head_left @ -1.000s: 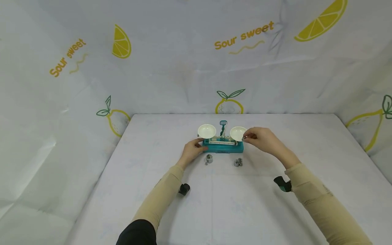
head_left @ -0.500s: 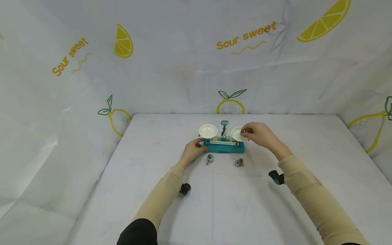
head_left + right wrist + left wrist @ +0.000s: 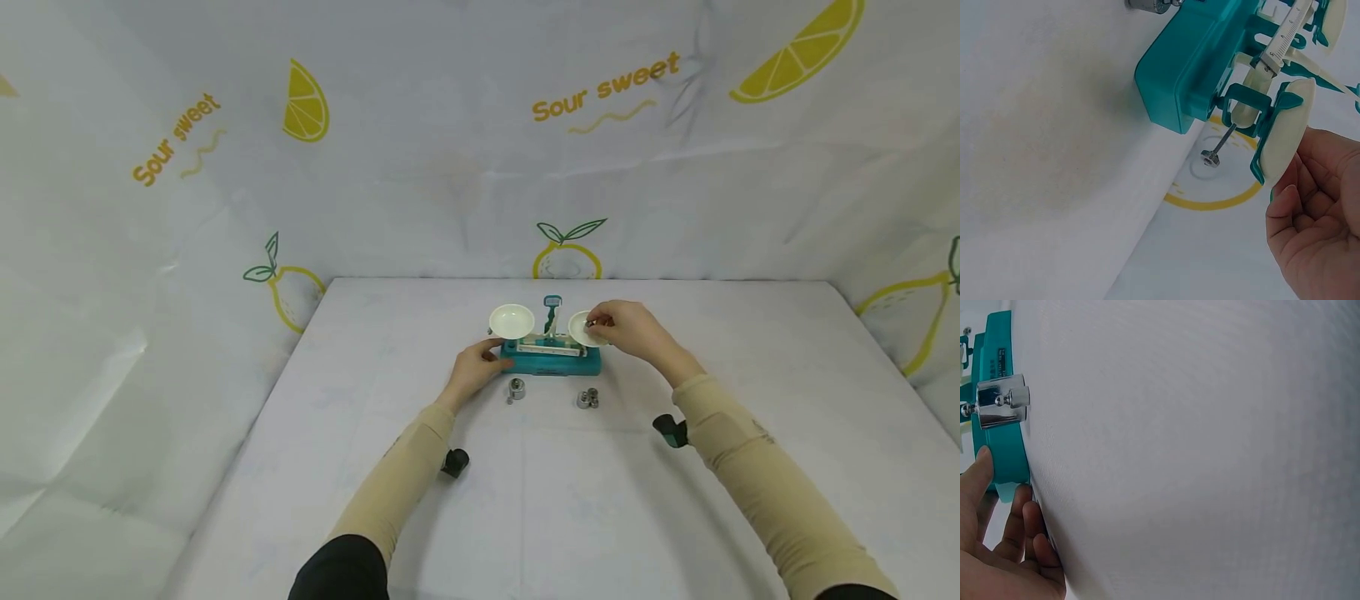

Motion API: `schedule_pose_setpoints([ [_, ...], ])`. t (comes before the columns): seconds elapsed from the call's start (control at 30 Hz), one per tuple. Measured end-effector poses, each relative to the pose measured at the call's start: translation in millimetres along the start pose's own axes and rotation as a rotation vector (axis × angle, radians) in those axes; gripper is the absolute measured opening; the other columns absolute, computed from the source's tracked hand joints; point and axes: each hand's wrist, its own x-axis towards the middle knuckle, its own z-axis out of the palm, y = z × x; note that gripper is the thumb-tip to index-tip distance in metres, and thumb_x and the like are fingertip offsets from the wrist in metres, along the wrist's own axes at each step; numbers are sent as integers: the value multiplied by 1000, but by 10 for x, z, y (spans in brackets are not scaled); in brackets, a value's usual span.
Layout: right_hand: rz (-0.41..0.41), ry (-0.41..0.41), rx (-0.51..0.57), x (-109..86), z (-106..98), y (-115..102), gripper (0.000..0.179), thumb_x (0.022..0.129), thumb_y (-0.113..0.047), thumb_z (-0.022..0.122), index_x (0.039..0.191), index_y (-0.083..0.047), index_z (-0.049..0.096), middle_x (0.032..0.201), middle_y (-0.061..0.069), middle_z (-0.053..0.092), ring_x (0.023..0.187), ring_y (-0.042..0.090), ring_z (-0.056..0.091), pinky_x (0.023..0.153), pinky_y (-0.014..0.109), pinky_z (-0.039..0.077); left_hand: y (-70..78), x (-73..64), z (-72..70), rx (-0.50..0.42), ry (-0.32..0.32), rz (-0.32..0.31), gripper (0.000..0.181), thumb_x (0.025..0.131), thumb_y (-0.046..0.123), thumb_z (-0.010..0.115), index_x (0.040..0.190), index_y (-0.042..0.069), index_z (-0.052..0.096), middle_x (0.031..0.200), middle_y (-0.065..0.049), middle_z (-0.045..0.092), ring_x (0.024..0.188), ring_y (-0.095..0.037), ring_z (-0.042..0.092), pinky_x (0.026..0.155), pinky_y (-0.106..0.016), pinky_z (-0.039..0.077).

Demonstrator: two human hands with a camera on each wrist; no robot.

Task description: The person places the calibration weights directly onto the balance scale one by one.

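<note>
A teal balance scale (image 3: 555,362) with two white pans stands towards the back of the table. My left hand (image 3: 474,367) grips the left end of its base, and in the left wrist view the thumb (image 3: 982,465) lies against the teal side. Over the right pan (image 3: 577,327), my right hand (image 3: 628,327) pinches a small metal weight (image 3: 590,323), partly hidden by the fingers. Seen from the right wrist, the fingertips are behind the pan's rim (image 3: 1294,134) and the weight is out of sight. The left pan (image 3: 512,322) holds nothing visible.
In front of the scale, a larger metal weight (image 3: 517,387) with a tiny one beside it stands on the left. A cluster of small weights (image 3: 583,400) stands on the right. The white-covered table (image 3: 525,508) meets a lemon-printed backdrop (image 3: 420,208).
My right hand has moved left with the weight, from the right pan's outer edge to above its middle. The left hand keeps its grip on the base. The head view has shifted slightly.
</note>
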Motion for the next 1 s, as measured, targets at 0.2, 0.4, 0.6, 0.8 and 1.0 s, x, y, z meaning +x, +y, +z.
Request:
schedule_pose_setpoints([
  [0.2,-9,5,-14,5,-10,-1,26,91,-13,59,109,4,63,98,19,65,86,26,58,72,37,52,9,6,5,18,-2,-3,50,85,31,67,131,16,55,99,-11,65,84,-17,55,68,-24,43],
  [0.4,8,0,-13,-10,-37,-36,28,91,-15,60,111,4,62,98,18,64,86,26,57,72,36,52,6,13,5,24,-1,-4,50,85,32,68,131,16,54,100,-11,65,86,-17,55,70,-24,44],
  [0.6,-9,12,-18,-56,-81,-80,30,90,-18,60,113,2,62,96,16,63,83,24,56,67,33,50,-5,19,12,21,2,-10,50,85,32,68,130,16,55,100,-11,65,86,-17,55,69,-24,43],
  [0.8,-43,33,-26,-125,-102,-110,28,90,-18,61,110,1,63,93,14,64,82,23,55,67,33,48,-8,11,15,18,3,-2,49,85,31,68,130,16,55,100,-11,65,85,-17,55,69,-24,43],
  [1.0,-78,46,-35,-238,-111,-126,23,89,-15,61,107,0,66,89,10,64,81,21,55,68,32,46,-14,13,11,18,0,-4,49,85,31,68,130,16,55,99,-11,65,84,-17,55,69,-24,44],
])
